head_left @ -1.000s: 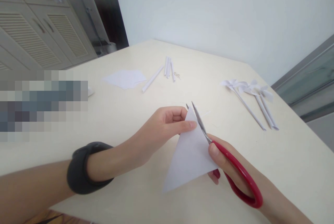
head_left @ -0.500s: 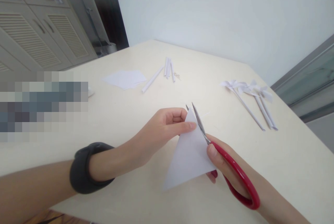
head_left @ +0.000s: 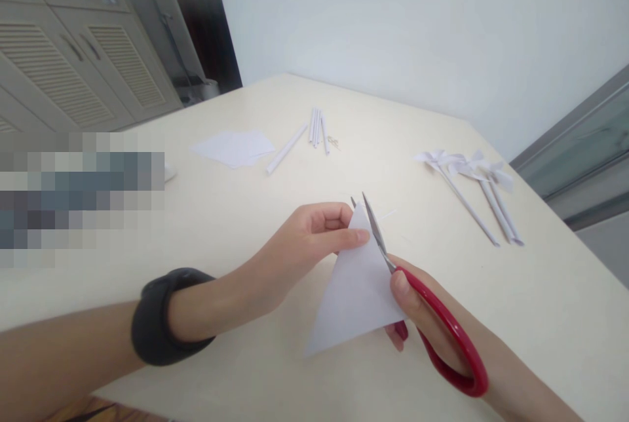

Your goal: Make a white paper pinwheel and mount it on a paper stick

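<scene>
Left hand [head_left: 307, 238] pinching tip of white paper triangle [head_left: 356, 291]; right hand [head_left: 432, 324] gripping red scissors [head_left: 432, 317], blades parted at paper edge, above desk [head_left: 246, 212]

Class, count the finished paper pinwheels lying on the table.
3, as far as shows: the pinwheels lie side by side on the table at the right; their heads overlap, so another may be hidden.

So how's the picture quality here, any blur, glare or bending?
Head view: soft, even light, no glare on the table; a pixelated block masks the left edge; lines bow toward the frame edges; left hand, paper triangle and scissors look sharp.
</scene>
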Demonstrator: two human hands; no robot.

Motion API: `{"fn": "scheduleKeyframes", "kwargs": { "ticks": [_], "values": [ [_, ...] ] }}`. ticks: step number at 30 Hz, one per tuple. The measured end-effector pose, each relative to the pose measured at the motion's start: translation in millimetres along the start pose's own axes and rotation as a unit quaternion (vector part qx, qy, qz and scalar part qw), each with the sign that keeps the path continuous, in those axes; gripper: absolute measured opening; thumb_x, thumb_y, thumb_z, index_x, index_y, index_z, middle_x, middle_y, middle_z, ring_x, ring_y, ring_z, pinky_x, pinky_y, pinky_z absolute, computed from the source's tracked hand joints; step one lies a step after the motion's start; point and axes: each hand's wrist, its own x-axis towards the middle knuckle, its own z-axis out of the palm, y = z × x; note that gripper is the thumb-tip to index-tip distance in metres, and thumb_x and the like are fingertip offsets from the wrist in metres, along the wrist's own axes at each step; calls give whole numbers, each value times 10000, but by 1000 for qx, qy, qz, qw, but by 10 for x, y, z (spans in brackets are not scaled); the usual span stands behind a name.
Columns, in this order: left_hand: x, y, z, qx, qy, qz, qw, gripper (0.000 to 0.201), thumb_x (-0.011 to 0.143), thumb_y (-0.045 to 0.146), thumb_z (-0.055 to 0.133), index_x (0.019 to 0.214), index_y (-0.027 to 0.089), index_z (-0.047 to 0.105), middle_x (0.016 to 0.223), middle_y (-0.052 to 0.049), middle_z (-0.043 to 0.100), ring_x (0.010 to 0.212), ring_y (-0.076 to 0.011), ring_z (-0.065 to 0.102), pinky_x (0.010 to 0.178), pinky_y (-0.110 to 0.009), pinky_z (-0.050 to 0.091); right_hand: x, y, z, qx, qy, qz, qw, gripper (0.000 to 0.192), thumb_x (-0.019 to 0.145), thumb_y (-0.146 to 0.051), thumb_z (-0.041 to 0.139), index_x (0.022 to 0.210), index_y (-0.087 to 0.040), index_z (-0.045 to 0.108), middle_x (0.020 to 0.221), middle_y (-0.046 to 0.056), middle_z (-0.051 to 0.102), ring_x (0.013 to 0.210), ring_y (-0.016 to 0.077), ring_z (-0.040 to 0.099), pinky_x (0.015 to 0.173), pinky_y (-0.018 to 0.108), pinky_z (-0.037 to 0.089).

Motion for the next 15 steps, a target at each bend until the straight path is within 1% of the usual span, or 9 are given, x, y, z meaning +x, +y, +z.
{"fn": "scheduleKeyframes", "kwargs": {
  "ticks": [7,13,15],
  "values": [
    [20,-5,-1,14,7,4,1000,200,806,346,603,740,163,555,792,-18,614,756,-168,578,702,-291,431,-16,54,10,36,-11,11,999,523,877,-625,292,590,-201,402,549,3,491,559,135,509,493,224,414],
    [13,1,4,0,6,-7,1000,197,795,340,614,724,163,565,778,-16,627,721,-151,569,675,-274,427,-26,75,22,52,-22,16,998,530,894,-592,300,557,-197,404,537,0,468,536,127,507,452,210,398],
    [13,2,5,-3,8,-8,1000,192,788,339,619,729,162,575,768,-16,626,719,-158,574,675,-280,431,-24,59,16,51,-24,15,998,531,891,-594,305,551,-198,400,530,-3,461,517,123,498,447,211,396]
  ]
}}
